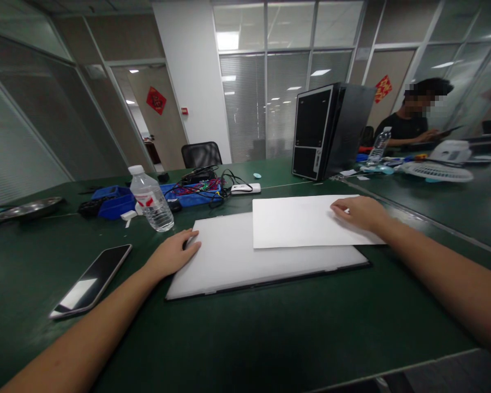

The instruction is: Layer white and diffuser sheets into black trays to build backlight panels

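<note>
A flat white panel (225,267) with a thin black border lies on the green table in front of me. My left hand (172,252) rests at its left edge, thumb and forefinger apart on the surface; its other fingers are mostly hidden. Over the panel's right rear part, a white sheet (290,224) overlaps it and reaches past its right side. My right hand (360,213) is on the sheet's right part with fingers curled and pressed together, gripping it. The fingertips' exact hold is partly hidden.
Left of the panel are a phone (92,281) and a water bottle (151,199). Behind are blue trays (117,203) with cables and a white power strip (245,189). A black computer tower (331,131) stands farther back. At the right sits a person (405,123) near a white fan (437,170).
</note>
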Tool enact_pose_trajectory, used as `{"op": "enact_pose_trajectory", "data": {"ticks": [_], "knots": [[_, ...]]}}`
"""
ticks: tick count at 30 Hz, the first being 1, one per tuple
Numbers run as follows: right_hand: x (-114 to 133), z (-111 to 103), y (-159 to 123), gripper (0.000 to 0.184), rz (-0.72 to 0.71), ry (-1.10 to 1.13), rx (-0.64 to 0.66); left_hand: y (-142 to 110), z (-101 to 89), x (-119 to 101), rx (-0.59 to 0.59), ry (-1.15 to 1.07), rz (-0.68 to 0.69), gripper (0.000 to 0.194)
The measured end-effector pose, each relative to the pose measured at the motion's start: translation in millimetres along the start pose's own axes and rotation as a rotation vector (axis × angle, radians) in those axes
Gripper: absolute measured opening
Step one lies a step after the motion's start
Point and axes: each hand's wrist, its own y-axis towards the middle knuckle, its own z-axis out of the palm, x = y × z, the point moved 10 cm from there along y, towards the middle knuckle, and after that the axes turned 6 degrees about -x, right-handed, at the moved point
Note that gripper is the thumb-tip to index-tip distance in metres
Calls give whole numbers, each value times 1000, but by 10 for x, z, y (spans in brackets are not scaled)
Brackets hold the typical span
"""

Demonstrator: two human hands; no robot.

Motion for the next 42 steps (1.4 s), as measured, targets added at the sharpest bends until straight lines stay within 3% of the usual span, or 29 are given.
{"op": "enact_pose_trajectory", "data": {"ticks": [3, 7, 14, 26, 42], "knots": [[-403, 30, -38, 45, 141, -41, 16, -4, 1, 3, 6, -2, 1, 76], [-493, 95, -63, 48, 170, -40, 57, -7, 5, 4, 10, -5, 0, 76], [55, 244, 25, 48, -14, 28, 131, -7, 15, 7, 23, -1, -12, 79], [1096, 22, -154, 50, -312, 116, 73, -12, -14, -38, 28, 5, -19, 78], [1744, -172, -357, 49, -465, 149, 69, -5, 11, 10, 17, -27, -16, 83]]}}
